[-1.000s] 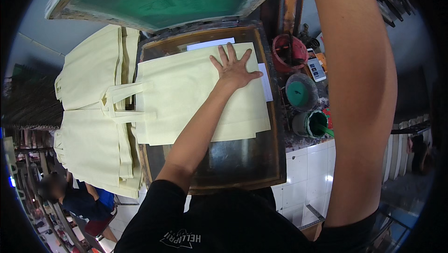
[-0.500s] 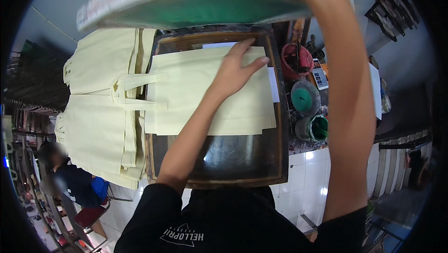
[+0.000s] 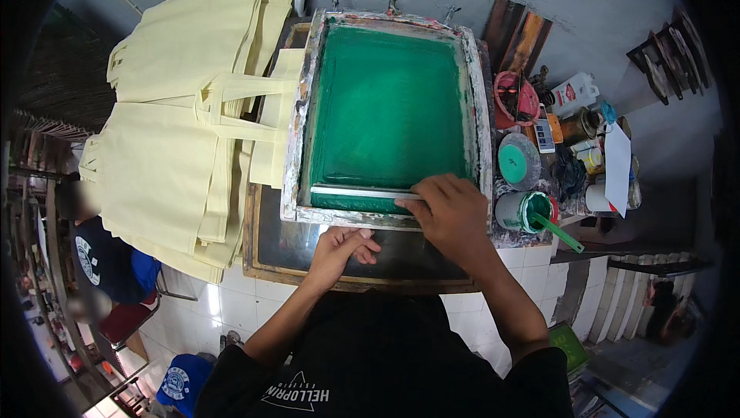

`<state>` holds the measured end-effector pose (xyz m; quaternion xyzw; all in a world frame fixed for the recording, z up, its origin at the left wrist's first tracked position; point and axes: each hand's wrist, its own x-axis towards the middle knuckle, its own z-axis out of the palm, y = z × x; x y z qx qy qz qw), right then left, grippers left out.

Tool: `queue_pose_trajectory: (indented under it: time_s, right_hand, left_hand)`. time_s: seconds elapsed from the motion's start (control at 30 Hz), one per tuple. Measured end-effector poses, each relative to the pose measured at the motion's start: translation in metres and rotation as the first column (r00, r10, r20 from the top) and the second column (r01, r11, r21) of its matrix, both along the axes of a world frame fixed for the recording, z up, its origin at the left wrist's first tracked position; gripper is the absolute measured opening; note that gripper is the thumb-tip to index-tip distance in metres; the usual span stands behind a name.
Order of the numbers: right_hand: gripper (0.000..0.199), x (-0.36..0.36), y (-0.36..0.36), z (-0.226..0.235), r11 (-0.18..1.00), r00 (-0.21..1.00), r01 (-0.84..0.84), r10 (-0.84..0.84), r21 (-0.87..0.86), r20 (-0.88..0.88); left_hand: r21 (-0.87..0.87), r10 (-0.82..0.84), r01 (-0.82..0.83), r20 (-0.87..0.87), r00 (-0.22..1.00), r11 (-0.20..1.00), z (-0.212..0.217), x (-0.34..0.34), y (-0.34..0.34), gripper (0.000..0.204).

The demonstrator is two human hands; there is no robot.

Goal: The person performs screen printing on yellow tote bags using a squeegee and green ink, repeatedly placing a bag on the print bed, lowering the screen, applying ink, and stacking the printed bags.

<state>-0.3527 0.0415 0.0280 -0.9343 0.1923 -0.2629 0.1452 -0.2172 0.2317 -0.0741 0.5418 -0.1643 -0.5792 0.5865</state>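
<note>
A printing screen with a green mesh (image 3: 389,106) lies flat in its pale, paint-stained frame (image 3: 293,171) on the dark printing board (image 3: 270,252). My right hand (image 3: 447,214) grips the squeegee (image 3: 362,193) at the near edge of the mesh. Below the frame's near rail, my left hand (image 3: 343,244) rests on the dark board with its fingers curled and nothing in it. A cream cloth bag (image 3: 270,136) sticks out from under the frame's left side; the rest of it is hidden.
Stacked cream tote bags (image 3: 169,133) lie to the left. On the right are paint pots: a red one (image 3: 515,98), a lidded one (image 3: 518,162) and an open green one with a stick (image 3: 528,210). Someone in blue (image 3: 108,260) sits lower left.
The screen frame has come down from raised to flat over the bag. My right hand left the frame's edge and took the squeegee. My left hand pulled back off the bag onto the board.
</note>
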Motion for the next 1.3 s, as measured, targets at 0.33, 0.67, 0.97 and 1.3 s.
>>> queue_pose_trajectory:
  time_s: [0.33, 0.67, 0.97, 1.3]
  right_hand:
    - [0.038, 0.068, -0.092, -0.045, 0.986, 1.0, -0.016, 0.018, -0.165, 0.013]
    - [0.059, 0.171, -0.239, -0.014, 0.99, 0.945, 0.123, -0.095, 0.073, -0.311]
    - [0.07, 0.174, -0.23, -0.036, 0.968, 0.94, 0.132, -0.19, -0.212, -0.284]
    - [0.061, 0.148, -0.19, -0.043, 0.974, 0.973, 0.094, -0.134, -0.204, -0.189]
  left_hand:
    - [0.073, -0.053, 0.051, 0.026, 0.998, 0.996, 0.007, 0.003, -0.001, 0.029]
    - [0.095, 0.088, -0.046, -0.506, 0.858, 0.994, 0.028, 0.009, 0.002, 0.045]
    - [-0.042, -0.187, 0.273, 0.629, 0.754, 0.961, 0.096, 0.079, -0.085, 0.028]
    - [-0.019, 0.012, 0.102, 0.998, 0.066, 0.995, 0.083, 0.201, -0.231, 0.024]
